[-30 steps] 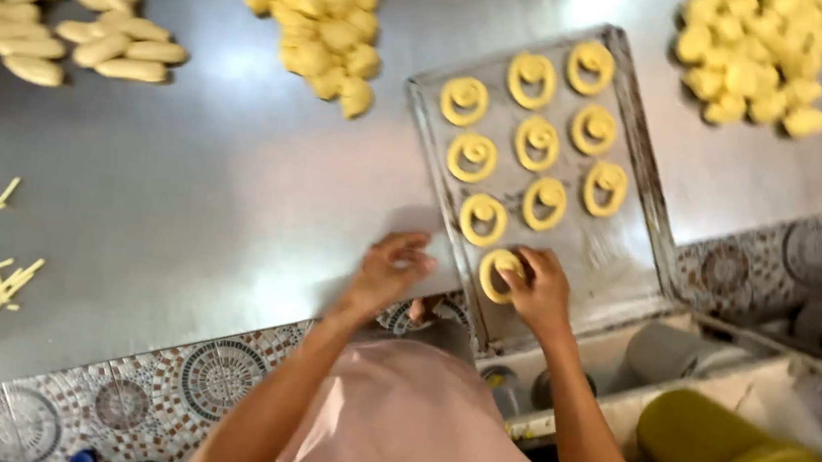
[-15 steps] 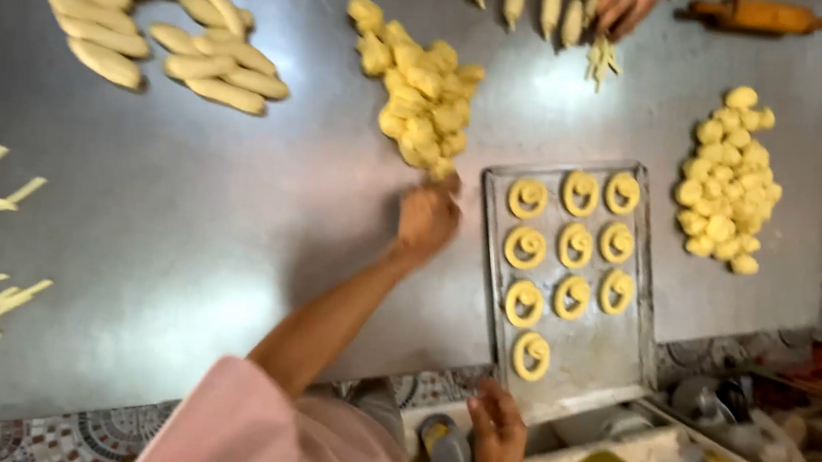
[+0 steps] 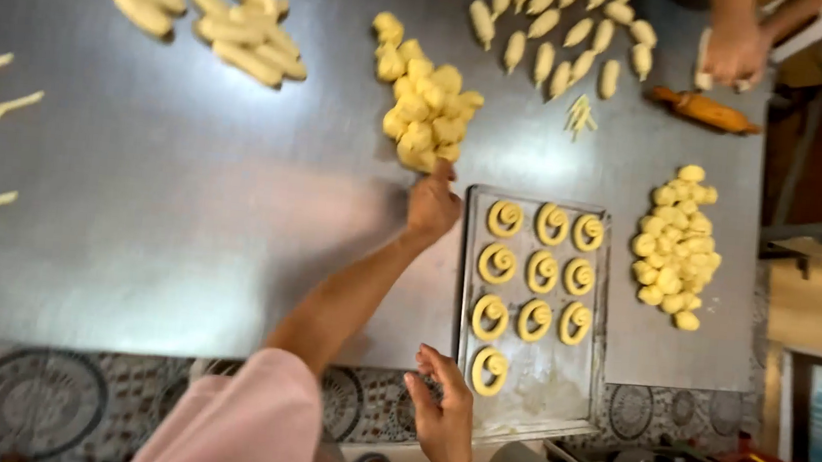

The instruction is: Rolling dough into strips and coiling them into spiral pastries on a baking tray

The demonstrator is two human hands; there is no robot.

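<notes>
Dough work covers a steel table (image 3: 182,241), seen from above. The person's left hand (image 3: 431,203) stretches out to the near edge of the middle heap of yellow dough pieces (image 3: 423,111), at about twelve o'clock from the body; its fingertips touch the lowest lump, but whether the fingers have closed on it cannot be told from this angle. The right hand (image 3: 445,412) waits close in, at the near-left corner of the baking tray (image 3: 540,401), palm showing, fingers loosely spread and holding nothing.

On the tray sit ten coiled dough spirals (image 3: 536,270): three rows of three, plus a single one starting a fourth row. Judging by that layout, the tray seems roughly three-quarters filled, with two places left in the fourth row and a bare, floury strip at the near end. Plenty of unshaped dough remains: the middle heap, another heap (image 3: 675,246) at three o'clock of the tray, and finger-shaped logs (image 3: 208,5) at ten o'clock.

At one o'clock, another person's hand (image 3: 736,51) works by a wooden rolling pin (image 3: 704,110) and a set of small tapered pieces (image 3: 558,26).
</notes>
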